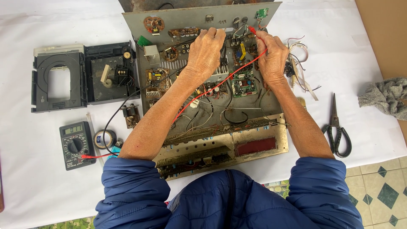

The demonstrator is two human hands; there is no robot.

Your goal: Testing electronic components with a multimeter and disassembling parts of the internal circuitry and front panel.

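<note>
Before you: a table covered in a white cloth (34,178). On it you have:
- open grey metal chassis packed with circuit boards (212,106), centre;
- black plastic disc-drive mechanism (85,76), left;
- small loose circuit board with sockets (130,116) beside the chassis;
- dark grey digital multimeter with rotary dial (76,145), near left;
- roll of black tape (104,139) just beside it;
- black-handled scissors (337,129), right;
- crumpled grey rag (383,97), far right edge.
</note>
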